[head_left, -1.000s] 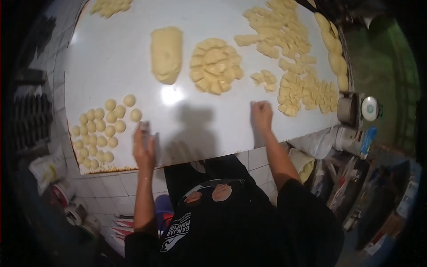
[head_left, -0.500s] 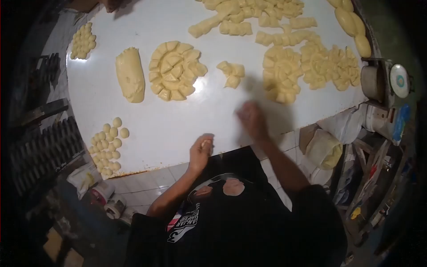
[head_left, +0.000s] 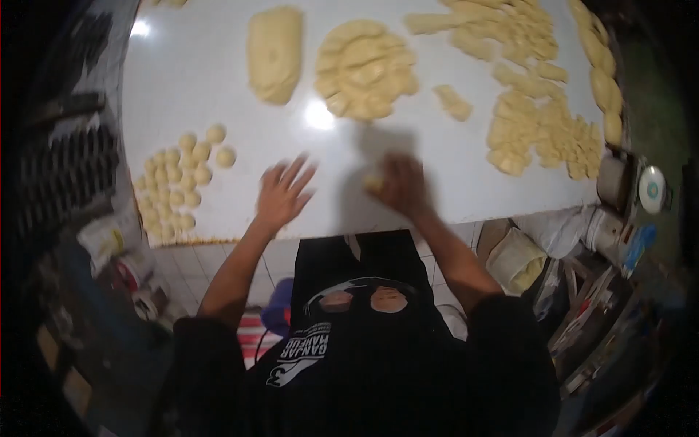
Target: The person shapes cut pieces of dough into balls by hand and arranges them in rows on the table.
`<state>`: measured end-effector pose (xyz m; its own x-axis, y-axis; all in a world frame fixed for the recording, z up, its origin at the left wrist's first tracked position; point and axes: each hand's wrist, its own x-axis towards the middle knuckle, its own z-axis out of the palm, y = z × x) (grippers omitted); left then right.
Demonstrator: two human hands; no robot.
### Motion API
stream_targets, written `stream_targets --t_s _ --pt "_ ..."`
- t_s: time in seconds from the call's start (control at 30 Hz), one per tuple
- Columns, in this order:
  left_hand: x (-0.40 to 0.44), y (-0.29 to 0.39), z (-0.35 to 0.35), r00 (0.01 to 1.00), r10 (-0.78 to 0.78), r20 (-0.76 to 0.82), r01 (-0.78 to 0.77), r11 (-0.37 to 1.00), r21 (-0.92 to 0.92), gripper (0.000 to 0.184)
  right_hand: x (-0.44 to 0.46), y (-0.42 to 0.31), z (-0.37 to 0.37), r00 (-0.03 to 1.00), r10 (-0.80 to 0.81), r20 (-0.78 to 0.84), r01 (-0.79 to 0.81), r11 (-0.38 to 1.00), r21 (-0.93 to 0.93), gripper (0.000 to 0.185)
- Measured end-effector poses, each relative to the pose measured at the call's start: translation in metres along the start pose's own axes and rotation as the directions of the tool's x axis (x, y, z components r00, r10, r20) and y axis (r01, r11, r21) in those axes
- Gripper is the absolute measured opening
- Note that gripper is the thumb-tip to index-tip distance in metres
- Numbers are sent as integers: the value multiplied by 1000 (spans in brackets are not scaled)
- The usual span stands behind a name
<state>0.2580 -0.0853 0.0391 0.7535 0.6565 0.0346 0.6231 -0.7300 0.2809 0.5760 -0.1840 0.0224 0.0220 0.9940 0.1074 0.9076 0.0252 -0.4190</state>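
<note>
My left hand (head_left: 284,195) is over the front of the white table, fingers spread, with no dough visible in it. It is just right of a cluster of small round dough balls (head_left: 175,175). To its right, my right hand (head_left: 402,186) is blurred and curled, a small dough piece (head_left: 373,182) showing at its thumb side. Beyond the hands is a cut-up round of dough (head_left: 364,69), its edge split into wedges. A small loose dough piece (head_left: 453,102) lies right of that round.
A thick dough log (head_left: 274,54) lies at the back left. Piles of cut dough (head_left: 513,131) cover the right side, with long smooth dough pieces (head_left: 603,87) along the far right edge. The table's front edge (head_left: 466,222) runs before my body.
My left hand has gone from closed to spread and moved left. My right hand now has a dough piece, and the small loose dough group has shrunk. The view has shifted.
</note>
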Motion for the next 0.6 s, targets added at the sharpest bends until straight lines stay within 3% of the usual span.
stream_targets --t_s 0.03,0.1,0.13,0.17,0.2,0.23,0.3,0.33,0.37,0.43,0.47,0.53,0.57,0.6 --pt "-11 23 20 999 -49 8 49 999 4 68 11 -21 25 999 -33 29 33 999 23 32" --pt "-30 63 73 971 -233 45 237 965 -110 47 22 -69 62 988 125 -86 -117 988 98 34" --pt "-19 55 84 953 -302 25 302 939 -164 37 -12 -77 80 993 -14 -117 17 1000 20 36" --pt "-29 37 72 949 -315 2 311 936 -162 37 -32 -92 55 990 -109 -85 110 994 11 34" --pt "-55 14 53 989 -146 6 138 919 -368 33 -20 -81 37 988 -126 -87 127 992 6 34" --pt "-72 -8 37 999 27 -26 -37 833 -552 29 -9 -60 19 920 132 368 -195 971 137 35" --pt "-31 -47 21 991 -12 -133 -35 937 -347 23 18 -37 10 823 153 548 -238 967 86 34" --pt "-8 -42 24 983 -31 -179 -6 979 -203 22 29 -32 17 951 -41 307 44 999 -5 33" --pt "2 -16 34 985 -43 -169 6 977 -211 22 35 -47 30 946 -42 322 44 999 0 33" --pt "17 30 51 935 -290 -205 244 944 -224 20 49 -89 56 972 233 -18 -231 970 74 31" --pt "-8 44 50 945 -218 -243 114 918 -379 16 6 -75 90 984 -69 -163 37 981 -193 29" --pt "-54 29 44 943 -75 -325 -72 906 -416 15 -25 -55 51 956 -292 31 279 936 215 30" --pt "-61 -8 32 976 -217 12 167 712 -682 16 -1 -42 38 897 -152 415 100 984 145 29" --pt "-52 -21 24 976 -212 -41 167 862 -479 15 16 -40 24 886 -81 456 65 997 51 27"
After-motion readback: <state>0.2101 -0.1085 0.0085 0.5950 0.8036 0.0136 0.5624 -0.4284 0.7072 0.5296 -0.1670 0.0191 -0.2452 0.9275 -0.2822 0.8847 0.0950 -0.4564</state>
